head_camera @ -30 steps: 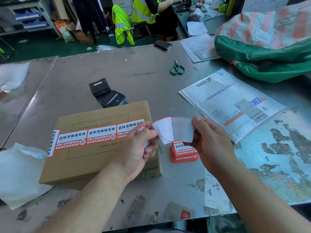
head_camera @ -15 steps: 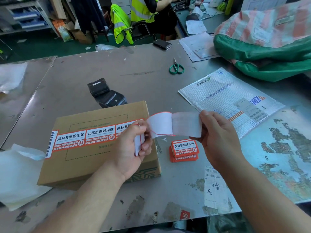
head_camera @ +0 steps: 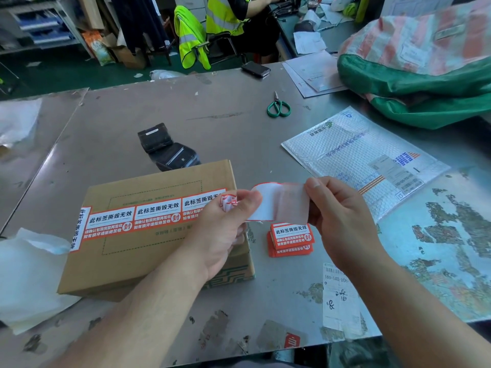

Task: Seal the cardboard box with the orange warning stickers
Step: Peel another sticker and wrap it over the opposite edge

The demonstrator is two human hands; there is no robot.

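Left hand (head_camera: 223, 229): pinches one end of a sticker (head_camera: 276, 203), crumpled backing caught in its fingers, above the box's right edge.
Right hand (head_camera: 342, 221): thumb and fingers grip the sticker's other end, white underside facing the camera.
Cardboard box (head_camera: 148, 251): lies flat on the metal table (head_camera: 212, 102), a row of orange stickers (head_camera: 148, 216) across its top.
Sticker stack (head_camera: 291, 239): just right of the box.

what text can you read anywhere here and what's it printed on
"此标签撕毁无效": each orange sticker on the cardboard box
"封": round seal on those stickers
"此标签撕毁无效": top of the sticker stack
"140-140-008": paper slip at the table edge, last digits unsure
"中国邮政": bubble mailer, faint
Mailer label, stickers' small lines: too small to read
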